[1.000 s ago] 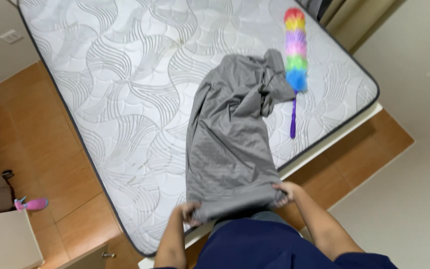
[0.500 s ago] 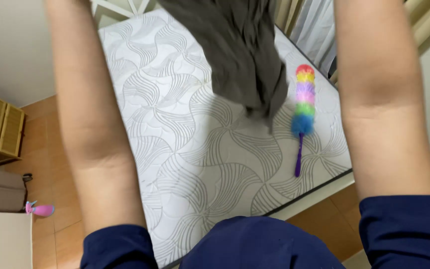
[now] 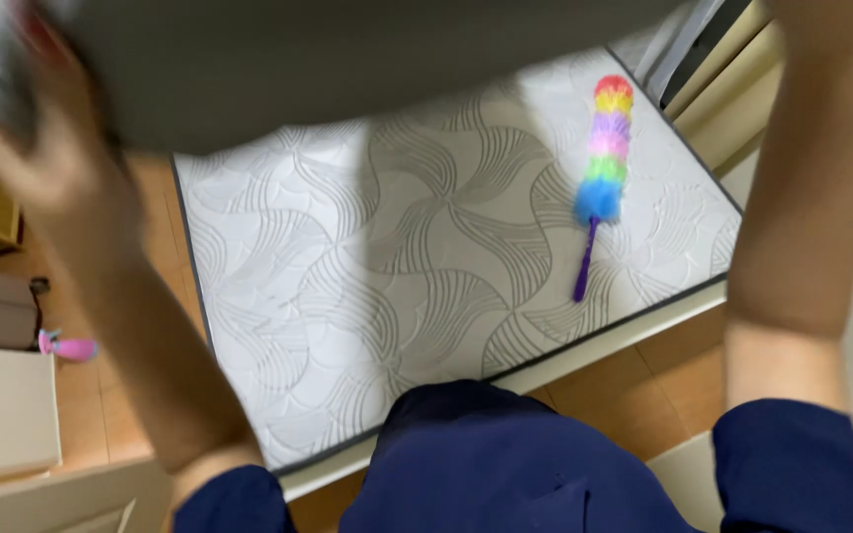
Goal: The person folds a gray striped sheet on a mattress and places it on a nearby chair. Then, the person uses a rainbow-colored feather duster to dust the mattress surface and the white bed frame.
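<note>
Cloth (image 3: 348,69), one grey sheet, hangs raised over the mattress (image 3: 397,286), filling the top of my view. My left hand (image 3: 46,158) blurs at its edge; whether those fingers grip, I cannot tell. My right hand is out of view. It looks soft, light, best held by corners. One rainbow duster (image 3: 604,163) lies on the mattress.

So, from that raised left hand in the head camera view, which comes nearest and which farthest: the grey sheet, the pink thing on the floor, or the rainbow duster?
1. Grey sheet: right at the left hand, stretched across the top of the view.
2. Small pink object: on the wooden floor below the hand, left of the mattress.
3. Rainbow duster: lying on the mattress's far right side.
</note>
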